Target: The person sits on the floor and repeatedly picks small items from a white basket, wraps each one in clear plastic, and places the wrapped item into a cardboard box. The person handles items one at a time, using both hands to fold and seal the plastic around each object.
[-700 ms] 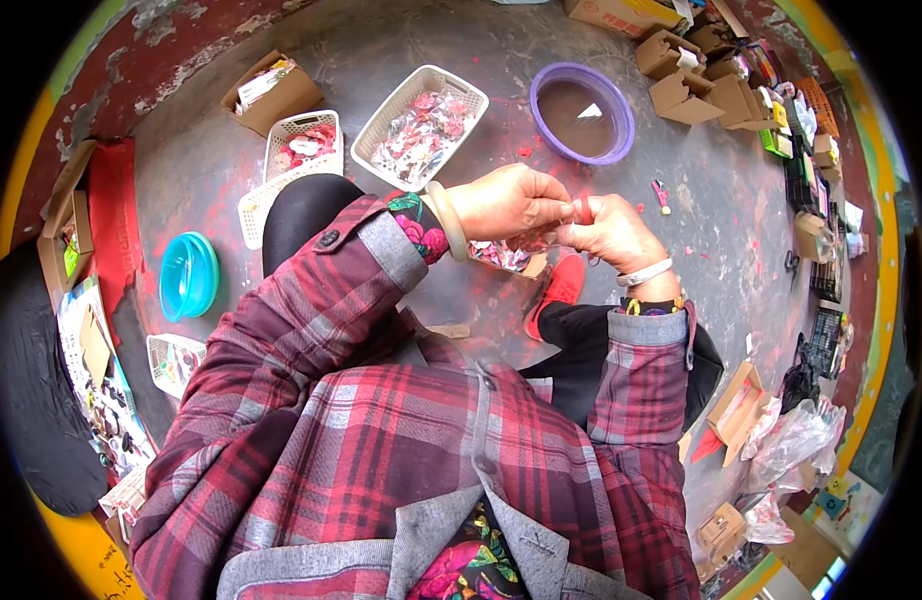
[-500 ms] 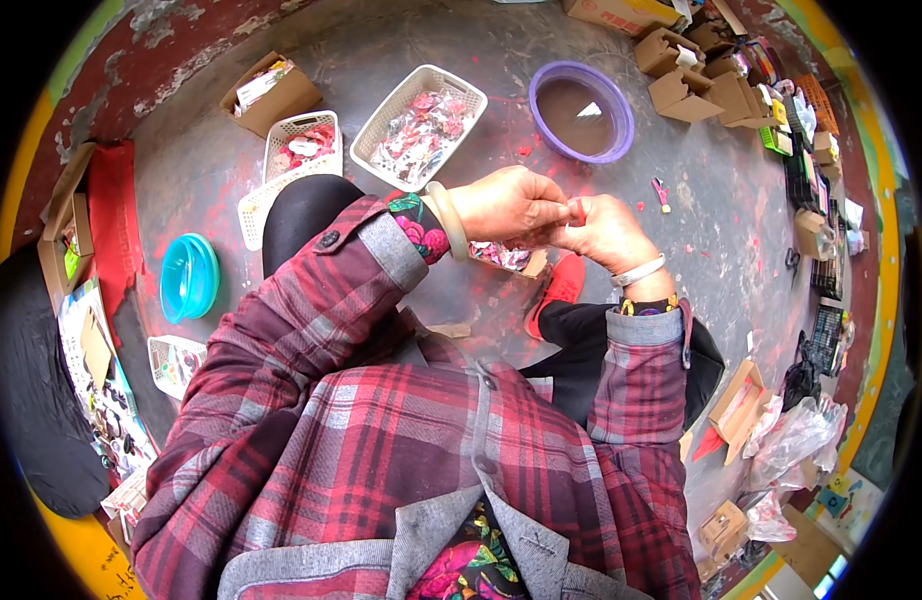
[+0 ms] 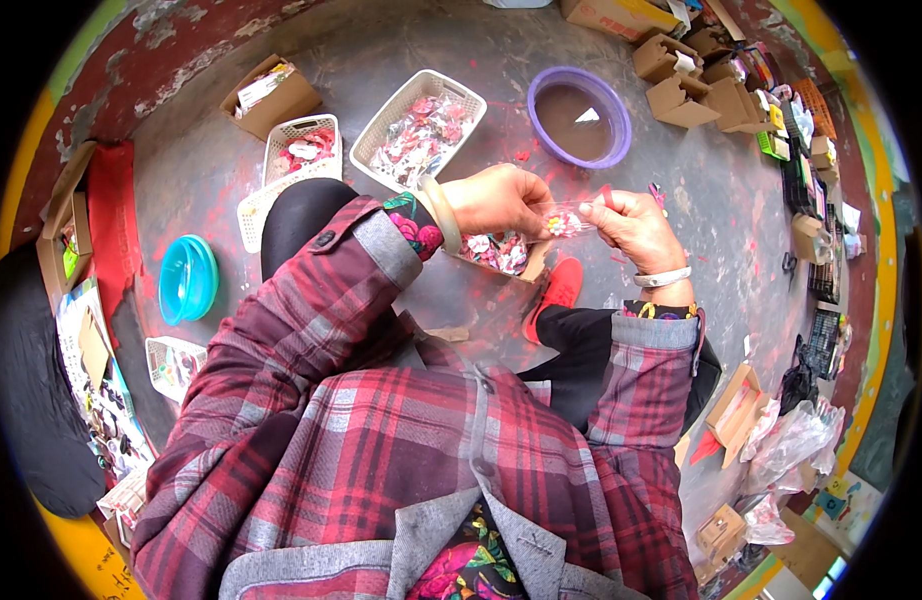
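Note:
A small clear plastic packet with a flower-like white, pink and yellow piece inside is stretched between my hands. At its left end, the fingers of my left hand pinch it. My right hand is closed on its right end, thumb on top, with a bit of red showing by the fingers. Just below my hands stands a small cardboard box full of colourful packets, partly covered by my left hand.
Beyond my hands are a large white basket of packets, a smaller white basket with red and white pieces, and a purple basin of murky water. Teal bowls lie to the left. Cardboard boxes line the right wall.
My hands were together and have drawn apart, the right one moving right. The packet between them now shows.

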A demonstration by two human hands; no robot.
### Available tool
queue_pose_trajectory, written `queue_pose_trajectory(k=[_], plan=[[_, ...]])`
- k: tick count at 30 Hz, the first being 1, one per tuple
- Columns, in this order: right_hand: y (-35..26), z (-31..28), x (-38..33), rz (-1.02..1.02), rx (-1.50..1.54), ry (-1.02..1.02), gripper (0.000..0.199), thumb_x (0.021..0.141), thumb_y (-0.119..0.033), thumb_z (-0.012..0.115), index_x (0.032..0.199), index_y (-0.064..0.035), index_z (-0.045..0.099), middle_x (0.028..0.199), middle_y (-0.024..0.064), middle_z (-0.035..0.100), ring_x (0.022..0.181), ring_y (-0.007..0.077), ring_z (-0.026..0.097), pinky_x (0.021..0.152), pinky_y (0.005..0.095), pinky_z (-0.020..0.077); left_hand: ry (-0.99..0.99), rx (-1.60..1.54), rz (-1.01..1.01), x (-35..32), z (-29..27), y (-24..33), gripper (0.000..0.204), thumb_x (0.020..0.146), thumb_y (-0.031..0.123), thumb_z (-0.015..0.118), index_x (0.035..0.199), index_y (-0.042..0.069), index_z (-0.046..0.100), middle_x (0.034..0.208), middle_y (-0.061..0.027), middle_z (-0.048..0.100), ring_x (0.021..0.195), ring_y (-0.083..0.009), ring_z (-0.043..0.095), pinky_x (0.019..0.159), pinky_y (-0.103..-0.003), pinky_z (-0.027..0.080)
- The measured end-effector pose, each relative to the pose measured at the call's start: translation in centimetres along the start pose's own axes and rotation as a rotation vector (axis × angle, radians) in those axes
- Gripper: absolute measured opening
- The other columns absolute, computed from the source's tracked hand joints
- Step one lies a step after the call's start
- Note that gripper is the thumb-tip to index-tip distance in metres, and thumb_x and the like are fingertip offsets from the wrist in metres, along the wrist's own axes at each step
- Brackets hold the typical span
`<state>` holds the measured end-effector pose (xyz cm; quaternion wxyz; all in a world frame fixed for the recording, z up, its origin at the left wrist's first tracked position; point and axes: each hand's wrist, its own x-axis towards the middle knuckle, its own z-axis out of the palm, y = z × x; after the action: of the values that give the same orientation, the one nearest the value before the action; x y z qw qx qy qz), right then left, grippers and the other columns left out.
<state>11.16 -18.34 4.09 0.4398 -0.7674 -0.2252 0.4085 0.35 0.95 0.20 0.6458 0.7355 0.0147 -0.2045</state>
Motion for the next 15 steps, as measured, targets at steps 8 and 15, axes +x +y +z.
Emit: queue_pose_trajectory(k=[8, 15], plan=[[-0.5, 0.7, -0.3, -0.056, 0.052, 0.087, 0.017, 0.08, -0.018, 0.066, 0.071, -0.0049, 0.061, 0.057, -0.0058, 0.048, 0.052, 0.0027, 0.04, 0.046, 0.0196, 0.0294, -0.046, -0.32, -0.025, -0.1, 0.3, 0.0, 0.022, 0.081, 0.016, 0.065, 0.098, 0.004, 0.058, 0.086, 0.0006, 0.061, 0.075, -0.0034, 0.053, 0.056, -0.022, 0.043], [-0.2, 0.9, 0.0, 0.008, 0.078, 0.044, 0.021, 0.081, -0.025, 0.067, 0.074, -0.0051, 0.061, 0.057, -0.0042, 0.049, 0.049, 0.0022, 0.041, 0.044, 0.0194, 0.0306, -0.01, -0.214, 0.049, 0.4, 1.0, -0.5, 0.021, 0.082, 0.02, 0.066, 0.095, 0.005, 0.06, 0.084, 0.0036, 0.061, 0.067, -0.002, 0.051, 0.051, -0.018, 0.039]])
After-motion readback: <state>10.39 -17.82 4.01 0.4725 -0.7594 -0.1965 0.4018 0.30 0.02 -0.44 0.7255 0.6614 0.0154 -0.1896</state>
